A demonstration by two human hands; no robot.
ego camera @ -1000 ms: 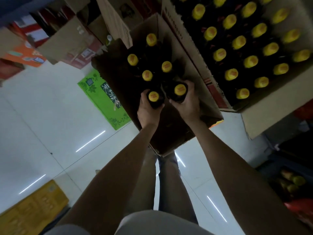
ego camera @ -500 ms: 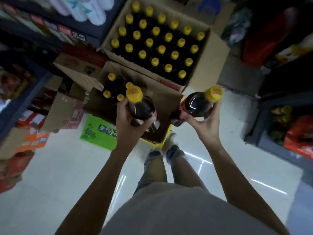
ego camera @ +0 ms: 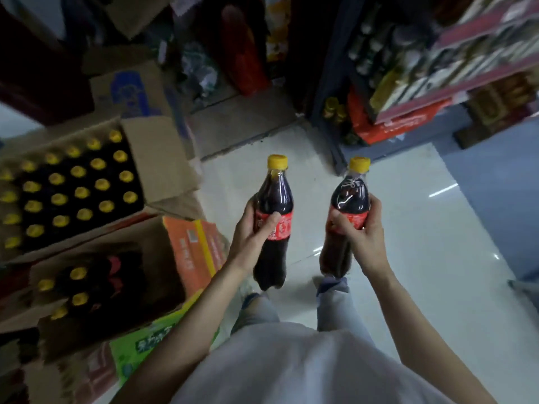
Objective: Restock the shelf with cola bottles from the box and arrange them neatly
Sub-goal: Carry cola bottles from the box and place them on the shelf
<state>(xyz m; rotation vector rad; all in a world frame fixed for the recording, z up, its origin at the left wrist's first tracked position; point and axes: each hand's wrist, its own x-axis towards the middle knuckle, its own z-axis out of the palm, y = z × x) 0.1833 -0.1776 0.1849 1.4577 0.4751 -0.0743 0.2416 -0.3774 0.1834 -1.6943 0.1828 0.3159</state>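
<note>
1. Left hand is wrapped around one cola bottle at the label, thumb across the front. Right hand grips a second bottle the same way. Both are upright, held over the floor, well apart from each other.
2. The box they belong to sits low on the left, a few yellow caps left inside. A full box is behind it.
3. Shelf is up right, blurry, so I can't tell where the open slot is.
4. Risks, imo: one-handed mid-body grips on smooth plastic could slip while reaching. Placing two at once could knock over neighbours. Boxes near the feet are a trip hazard.
</note>
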